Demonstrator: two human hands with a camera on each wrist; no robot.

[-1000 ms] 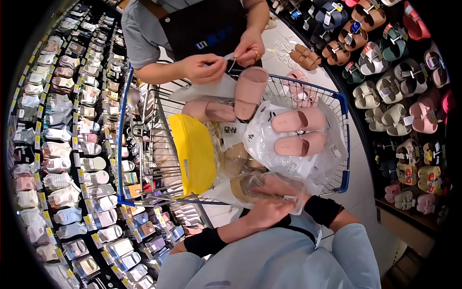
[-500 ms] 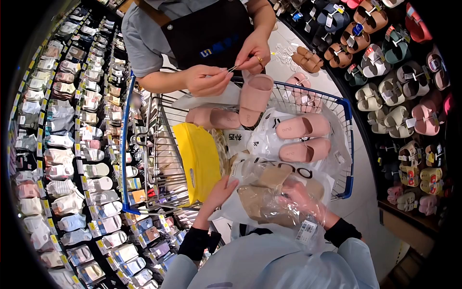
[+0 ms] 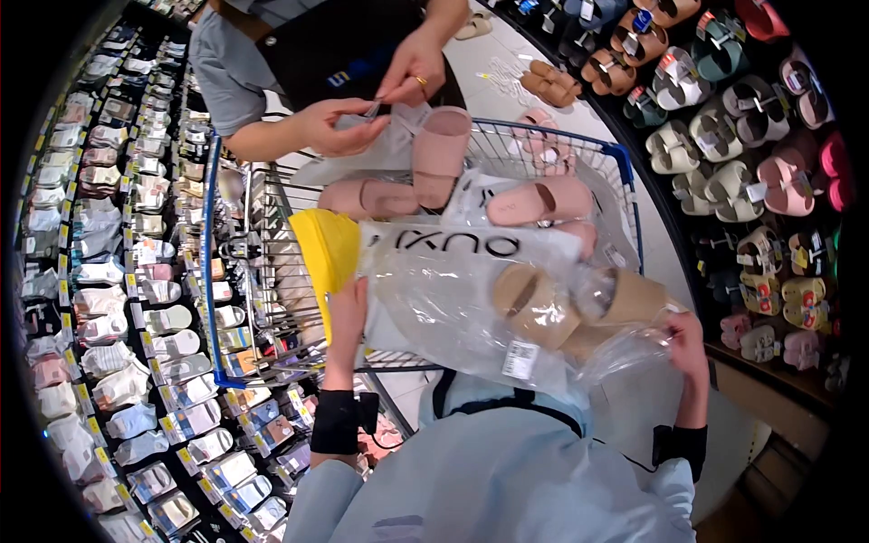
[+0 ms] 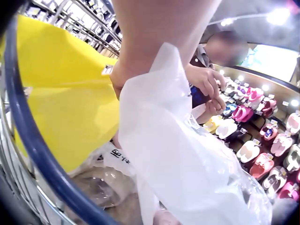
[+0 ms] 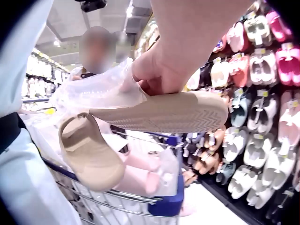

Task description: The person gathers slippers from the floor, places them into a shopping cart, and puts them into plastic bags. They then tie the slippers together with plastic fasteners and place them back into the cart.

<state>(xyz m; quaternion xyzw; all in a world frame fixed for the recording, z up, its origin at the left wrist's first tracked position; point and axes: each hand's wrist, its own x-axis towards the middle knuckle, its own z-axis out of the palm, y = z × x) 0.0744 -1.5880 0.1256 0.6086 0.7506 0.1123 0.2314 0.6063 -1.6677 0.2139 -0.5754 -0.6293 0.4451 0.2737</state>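
A clear plastic bag [image 3: 425, 290] with black lettering stretches between my hands over the shopping cart. My left hand [image 3: 347, 312] grips the bag's left edge; in the left wrist view its white film [image 4: 164, 126] covers much of that hand. At the other end, my right hand [image 3: 688, 344] pinches the plastic near its edge. Two beige slippers lie towards that end, one slipper [image 3: 534, 299] left of the other [image 3: 634, 297]. In the right wrist view one beige slipper [image 5: 91, 157] hangs down, while another's ridged sole [image 5: 173, 112] sits right under my right hand's curled fingers.
The cart's blue rim [image 3: 211, 262] surrounds pink slippers [image 3: 543, 199] and a yellow bag [image 3: 321, 253]. Across it a person's hands [image 3: 348, 127] handle a small thin item. Sock racks [image 3: 109, 271] stand left, slipper displays [image 3: 742, 136] right; brown slippers [image 3: 549, 83] lie on the floor.
My right hand has moved right and the bag is now spread wide over the cart, partly covering the pink slippers. My left hand has moved left to the bag's edge.
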